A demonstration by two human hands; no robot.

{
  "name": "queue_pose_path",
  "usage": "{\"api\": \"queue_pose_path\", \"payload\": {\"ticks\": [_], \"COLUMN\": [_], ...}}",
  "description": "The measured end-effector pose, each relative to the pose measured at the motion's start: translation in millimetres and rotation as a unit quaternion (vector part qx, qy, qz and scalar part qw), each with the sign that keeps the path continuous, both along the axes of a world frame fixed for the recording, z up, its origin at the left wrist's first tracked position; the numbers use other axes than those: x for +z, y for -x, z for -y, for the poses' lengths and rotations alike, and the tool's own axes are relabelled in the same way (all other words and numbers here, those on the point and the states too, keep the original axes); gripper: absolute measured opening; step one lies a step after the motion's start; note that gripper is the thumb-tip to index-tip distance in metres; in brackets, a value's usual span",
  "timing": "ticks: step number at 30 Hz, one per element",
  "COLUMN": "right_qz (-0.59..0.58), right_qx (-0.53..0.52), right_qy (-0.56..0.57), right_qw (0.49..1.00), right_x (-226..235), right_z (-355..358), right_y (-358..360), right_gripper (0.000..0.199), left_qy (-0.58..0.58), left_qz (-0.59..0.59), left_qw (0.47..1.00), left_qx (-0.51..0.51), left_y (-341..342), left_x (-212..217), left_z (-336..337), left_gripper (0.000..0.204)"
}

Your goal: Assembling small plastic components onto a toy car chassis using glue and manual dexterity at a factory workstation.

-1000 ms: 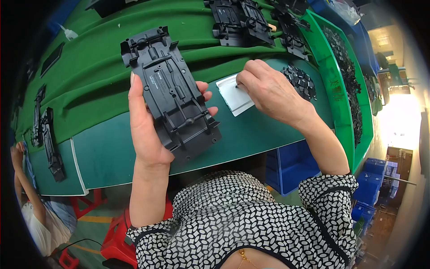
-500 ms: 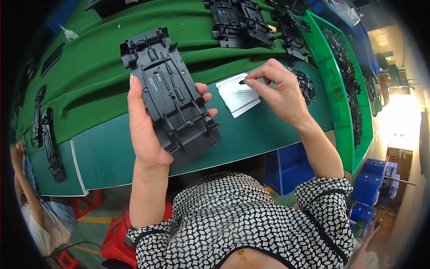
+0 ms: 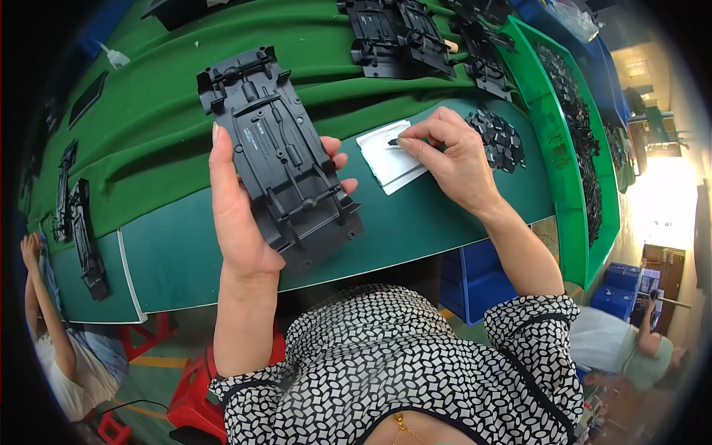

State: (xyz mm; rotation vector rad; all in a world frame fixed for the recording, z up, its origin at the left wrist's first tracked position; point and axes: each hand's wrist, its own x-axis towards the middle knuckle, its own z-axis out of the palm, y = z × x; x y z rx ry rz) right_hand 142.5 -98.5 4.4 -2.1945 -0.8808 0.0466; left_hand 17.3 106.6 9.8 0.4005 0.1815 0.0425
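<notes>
My left hand (image 3: 239, 211) grips a black plastic toy car chassis (image 3: 278, 152) from beneath, thumb along its left edge and fingertips round its right edge. Its underside faces up, with moulded axles and pipes showing. To the right, my right hand (image 3: 458, 162) pinches a small black part (image 3: 394, 142) between thumb and fingers. That part is over a white pad (image 3: 394, 176) lying on the table; whether they touch, I cannot tell. Beside the pad, partly behind my right hand, lies a pile of small black parts (image 3: 500, 142).
Several more chassis (image 3: 374, 37) sit on the green cloth (image 3: 163, 119) at the back. A green bin (image 3: 571, 230) full of black parts stands on the right, a blue bin (image 3: 482, 282) below the table edge. Other people are at far left and lower right.
My right hand has moved slightly left and down, bringing the small black part further over the pad. The chassis in my left hand has barely shifted. A person has come into view at lower right.
</notes>
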Motion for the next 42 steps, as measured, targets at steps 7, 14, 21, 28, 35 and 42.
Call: {"api": "queue_pose_path", "payload": {"ticks": [7,14,21,28,35,42], "right_qz": [0.069,0.137,0.126,0.133,0.146,0.029], "right_qx": [0.019,0.037,0.034,0.036,0.033,-0.001], "right_qy": [0.026,0.039,0.027,0.026,0.028,-0.042], "right_qw": [0.997,0.989,0.991,0.99,0.988,0.999], "right_x": [-1,2,1,1,7,16], "right_z": [0,-2,-2,-4,-3,-4], "right_y": [-1,0,0,1,2,3], "right_gripper": [0.005,0.003,0.003,0.004,0.006,0.005], "left_qy": [0.008,0.008,0.002,-0.005,0.017,-0.036], "left_qz": [-0.011,-0.009,-0.015,-0.022,0.012,-0.039], "left_qw": [1.0,1.0,1.0,1.0,1.0,0.998], "left_qx": [0.001,0.002,0.003,0.003,-0.014,0.015], "left_y": [0,0,0,0,-2,-2], "left_x": [0,0,0,1,-3,-1], "left_z": [0,-1,-2,-5,-6,-1], "left_gripper": [0.072,0.072,0.072,0.072,0.072,0.08]}}
